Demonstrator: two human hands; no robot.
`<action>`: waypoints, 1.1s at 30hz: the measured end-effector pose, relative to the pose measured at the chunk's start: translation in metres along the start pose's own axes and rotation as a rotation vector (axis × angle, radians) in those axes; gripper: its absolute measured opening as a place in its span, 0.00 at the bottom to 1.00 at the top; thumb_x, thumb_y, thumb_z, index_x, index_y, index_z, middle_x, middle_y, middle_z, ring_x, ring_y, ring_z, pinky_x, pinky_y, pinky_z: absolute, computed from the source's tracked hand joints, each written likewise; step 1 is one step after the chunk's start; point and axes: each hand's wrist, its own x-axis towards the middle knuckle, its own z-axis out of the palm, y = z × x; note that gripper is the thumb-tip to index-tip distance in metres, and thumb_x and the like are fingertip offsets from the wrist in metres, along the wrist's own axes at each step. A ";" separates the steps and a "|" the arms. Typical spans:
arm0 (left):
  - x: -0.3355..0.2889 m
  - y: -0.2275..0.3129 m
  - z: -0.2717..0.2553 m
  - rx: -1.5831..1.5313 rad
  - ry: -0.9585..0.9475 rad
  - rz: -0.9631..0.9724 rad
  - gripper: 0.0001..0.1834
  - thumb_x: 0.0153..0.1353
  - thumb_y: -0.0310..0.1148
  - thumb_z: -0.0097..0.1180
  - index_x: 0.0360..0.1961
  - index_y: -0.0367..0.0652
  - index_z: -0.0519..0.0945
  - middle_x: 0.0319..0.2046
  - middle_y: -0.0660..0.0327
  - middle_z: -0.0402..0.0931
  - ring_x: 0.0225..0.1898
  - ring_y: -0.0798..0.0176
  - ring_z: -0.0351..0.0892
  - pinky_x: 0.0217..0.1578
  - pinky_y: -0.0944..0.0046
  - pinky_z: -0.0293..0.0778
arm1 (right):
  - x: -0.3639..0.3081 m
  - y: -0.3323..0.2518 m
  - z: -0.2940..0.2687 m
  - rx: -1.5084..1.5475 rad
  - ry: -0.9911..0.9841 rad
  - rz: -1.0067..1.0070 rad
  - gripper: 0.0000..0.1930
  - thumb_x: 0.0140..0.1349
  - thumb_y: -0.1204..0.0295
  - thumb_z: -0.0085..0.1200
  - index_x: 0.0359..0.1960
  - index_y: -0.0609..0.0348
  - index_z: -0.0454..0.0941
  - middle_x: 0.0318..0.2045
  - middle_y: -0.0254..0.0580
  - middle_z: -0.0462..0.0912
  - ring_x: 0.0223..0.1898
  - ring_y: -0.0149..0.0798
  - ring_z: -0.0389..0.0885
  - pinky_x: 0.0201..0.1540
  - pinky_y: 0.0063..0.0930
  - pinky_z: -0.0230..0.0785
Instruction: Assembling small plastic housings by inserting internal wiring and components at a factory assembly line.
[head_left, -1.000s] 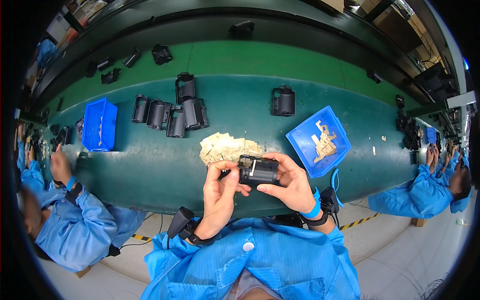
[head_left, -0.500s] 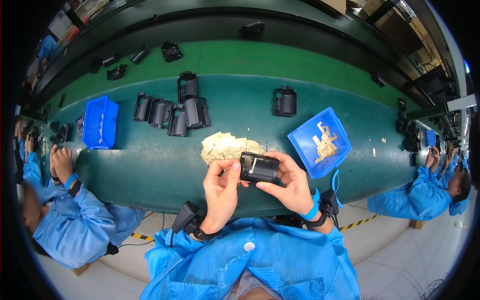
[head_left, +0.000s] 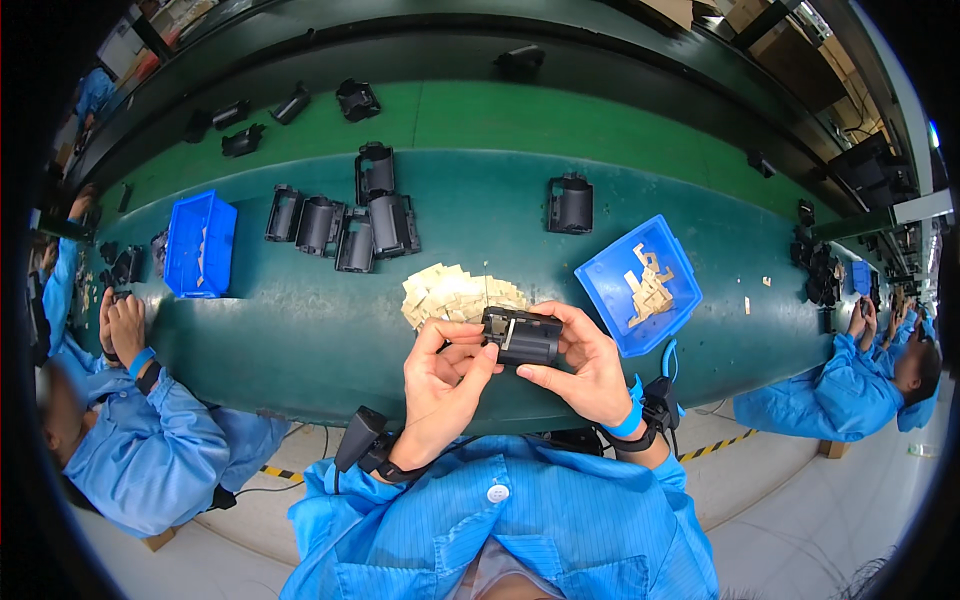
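Note:
A black plastic housing (head_left: 532, 340) is between my two hands above the near part of the table. My right hand (head_left: 588, 372) is closed round its right end, thumb along the lower side. My left hand (head_left: 440, 378) has its thumb and fingers closed at the left end, beside a pale narrow strip on the housing. Whether those fingers also pinch a small piece is hidden. Just beyond my hands lies a pile of flat cream-coloured pieces (head_left: 455, 292). To the right, a blue bin (head_left: 592, 272) contains more pale cut pieces (head_left: 652, 290).
Several black housings (head_left: 320, 225) stand at the left middle of the table, and a single housing (head_left: 571, 204) farther right. A second blue bin (head_left: 225, 262) is at left. Beyond runs a green conveyor belt (head_left: 600, 125) carrying more housings. Co-workers sit on both sides.
My left thumb has moved down and right along the housing's left end. Housings on the belt have shifted right. At the far left, another person's arm now reaches toward the belt.

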 end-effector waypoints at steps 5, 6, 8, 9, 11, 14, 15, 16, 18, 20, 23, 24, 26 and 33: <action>0.005 0.007 -0.011 0.065 -0.057 -0.068 0.12 0.53 0.17 0.57 0.37 0.34 0.68 0.34 0.56 0.74 0.36 0.67 0.79 0.35 0.71 0.76 | 0.000 -0.003 -0.001 -0.007 -0.036 0.039 0.31 0.48 0.82 0.64 0.55 0.64 0.64 0.48 0.43 0.73 0.49 0.33 0.74 0.53 0.27 0.67; 0.006 0.010 -0.011 0.074 -0.060 -0.088 0.12 0.52 0.16 0.58 0.35 0.34 0.68 0.33 0.57 0.75 0.35 0.68 0.79 0.34 0.71 0.76 | 0.001 -0.003 -0.001 -0.027 -0.040 0.032 0.31 0.47 0.82 0.64 0.54 0.64 0.64 0.48 0.43 0.73 0.49 0.33 0.74 0.53 0.27 0.67; 0.006 0.012 -0.012 0.083 -0.060 -0.107 0.12 0.51 0.16 0.58 0.34 0.35 0.69 0.32 0.58 0.75 0.34 0.69 0.79 0.33 0.71 0.76 | 0.001 -0.003 -0.001 -0.047 -0.047 0.025 0.31 0.47 0.82 0.65 0.54 0.64 0.65 0.48 0.42 0.73 0.49 0.32 0.73 0.53 0.27 0.67; 0.006 0.011 -0.013 0.066 -0.063 -0.106 0.12 0.51 0.16 0.58 0.33 0.35 0.69 0.31 0.58 0.75 0.33 0.69 0.79 0.33 0.71 0.76 | 0.000 -0.003 -0.001 -0.044 -0.051 0.030 0.31 0.47 0.82 0.65 0.54 0.64 0.65 0.48 0.42 0.73 0.49 0.32 0.73 0.53 0.27 0.67; 0.007 0.011 -0.014 0.047 -0.064 -0.105 0.11 0.51 0.16 0.58 0.33 0.35 0.69 0.30 0.59 0.75 0.32 0.70 0.79 0.33 0.72 0.76 | 0.000 -0.002 -0.001 -0.043 -0.056 0.034 0.31 0.47 0.82 0.65 0.54 0.64 0.65 0.48 0.42 0.73 0.49 0.32 0.73 0.53 0.27 0.67; 0.007 0.011 -0.013 0.064 -0.050 -0.121 0.11 0.52 0.17 0.59 0.31 0.36 0.69 0.29 0.60 0.75 0.31 0.71 0.79 0.32 0.72 0.76 | -0.001 -0.001 -0.001 -0.075 -0.070 0.032 0.31 0.47 0.82 0.65 0.54 0.64 0.65 0.48 0.42 0.73 0.49 0.32 0.73 0.53 0.27 0.67; 0.007 0.010 -0.013 0.040 -0.040 -0.125 0.10 0.52 0.17 0.59 0.32 0.36 0.70 0.28 0.60 0.75 0.30 0.71 0.79 0.31 0.72 0.76 | -0.001 0.000 -0.001 -0.135 -0.070 -0.007 0.31 0.47 0.81 0.64 0.54 0.64 0.65 0.48 0.43 0.74 0.48 0.33 0.75 0.52 0.28 0.68; 0.007 0.009 -0.013 0.016 -0.031 -0.129 0.10 0.53 0.18 0.59 0.33 0.36 0.70 0.28 0.61 0.75 0.30 0.71 0.79 0.31 0.72 0.76 | -0.001 0.001 0.000 -0.194 -0.071 -0.047 0.31 0.48 0.81 0.64 0.55 0.63 0.65 0.48 0.43 0.75 0.48 0.33 0.76 0.52 0.29 0.69; 0.007 0.012 -0.007 -0.025 0.010 -0.122 0.10 0.53 0.18 0.60 0.34 0.36 0.71 0.28 0.60 0.75 0.30 0.70 0.79 0.31 0.72 0.76 | 0.001 -0.001 0.001 -0.044 -0.048 0.002 0.31 0.48 0.82 0.63 0.55 0.64 0.64 0.49 0.44 0.75 0.49 0.34 0.75 0.53 0.29 0.69; 0.007 0.013 -0.005 -0.068 0.045 -0.116 0.10 0.53 0.19 0.60 0.36 0.35 0.72 0.28 0.60 0.76 0.30 0.70 0.79 0.32 0.72 0.76 | 0.004 -0.001 0.000 0.105 -0.021 0.050 0.31 0.49 0.82 0.63 0.56 0.64 0.63 0.49 0.44 0.74 0.50 0.35 0.75 0.54 0.30 0.68; 0.002 0.013 -0.005 -0.075 0.021 -0.132 0.10 0.54 0.18 0.60 0.37 0.34 0.74 0.30 0.58 0.76 0.31 0.69 0.78 0.34 0.71 0.76 | 0.005 -0.002 -0.002 0.253 -0.033 0.124 0.31 0.50 0.82 0.62 0.56 0.65 0.62 0.50 0.45 0.72 0.52 0.36 0.73 0.56 0.31 0.67; 0.001 0.008 -0.007 -0.045 0.018 -0.107 0.07 0.55 0.20 0.59 0.35 0.33 0.75 0.31 0.56 0.77 0.31 0.67 0.79 0.34 0.70 0.77 | 0.005 -0.002 -0.001 0.252 -0.033 0.124 0.31 0.50 0.82 0.62 0.56 0.65 0.62 0.50 0.45 0.72 0.52 0.36 0.73 0.56 0.31 0.67; 0.001 0.003 -0.008 -0.016 0.015 -0.082 0.05 0.56 0.21 0.58 0.33 0.32 0.76 0.33 0.54 0.78 0.31 0.65 0.79 0.34 0.69 0.77 | 0.004 -0.002 0.000 0.121 -0.004 0.053 0.31 0.50 0.82 0.62 0.56 0.66 0.62 0.50 0.45 0.73 0.52 0.35 0.73 0.56 0.31 0.67; 0.001 0.003 -0.006 -0.073 0.069 -0.074 0.03 0.56 0.20 0.58 0.31 0.30 0.79 0.34 0.52 0.79 0.31 0.65 0.80 0.36 0.68 0.77 | 0.006 -0.002 -0.002 0.167 -0.011 0.099 0.31 0.50 0.82 0.62 0.56 0.66 0.61 0.49 0.46 0.73 0.51 0.37 0.74 0.55 0.31 0.68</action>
